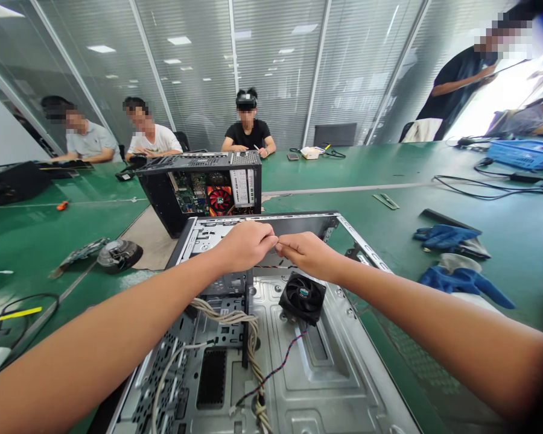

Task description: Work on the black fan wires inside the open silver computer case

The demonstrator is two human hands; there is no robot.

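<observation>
An open grey computer case [344, 374] lies on the green table in front of me. My left hand [244, 244] and my right hand [310, 253] meet above its far end, fingertips pinched together on something too small to make out. Just below the hands a black cooling fan [303, 296] rests on the case floor, with a thin red and black wire [276, 367] trailing from it. A beige bundle of cables [235, 316] runs along the case under my left forearm.
A second open computer case [199, 187] stands behind mine. Blue work gloves [457, 259] lie at the right, a circuit board and black fan part [117, 253] at the left. Cables cross the far right. Several people sit or stand around the table.
</observation>
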